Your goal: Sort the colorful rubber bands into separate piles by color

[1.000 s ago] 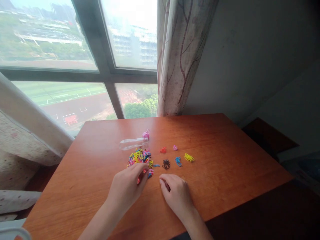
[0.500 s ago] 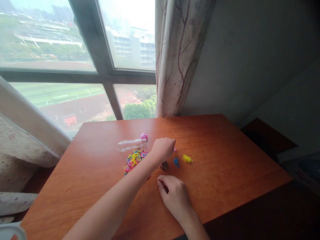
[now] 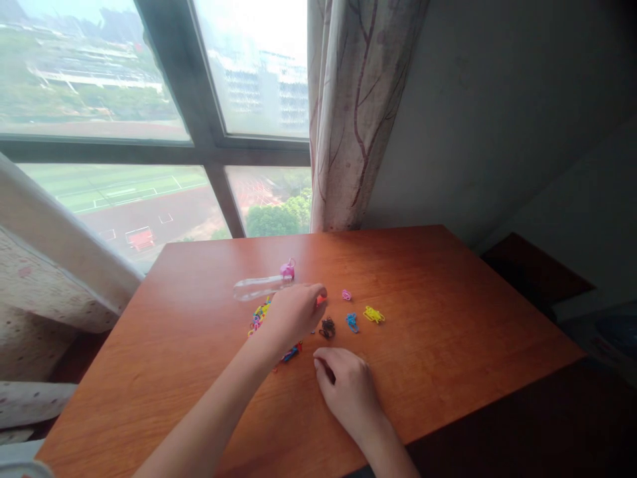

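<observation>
A heap of small coloured rubber bands (image 3: 259, 315) lies on the wooden table (image 3: 448, 318), partly hidden by my left hand (image 3: 294, 312). That hand hovers over the heap, fingers curled, its fingertips at a small red pile (image 3: 321, 300). To the right lie separate little piles: black (image 3: 327, 326), blue (image 3: 353, 322), yellow (image 3: 373, 314) and pink (image 3: 346, 294). My right hand (image 3: 348, 393) rests on the table nearer me, fingers curled under; what it holds, if anything, is hidden.
A clear plastic bottle (image 3: 259, 287) with a pink cap (image 3: 287, 269) lies on its side behind the heap. A window and a patterned curtain (image 3: 353, 113) stand behind the table. A dark low surface (image 3: 537, 272) sits to the right.
My left hand reached from the heap out towards the pink pile, then drew back left to the red pile. My right hand stayed put.
</observation>
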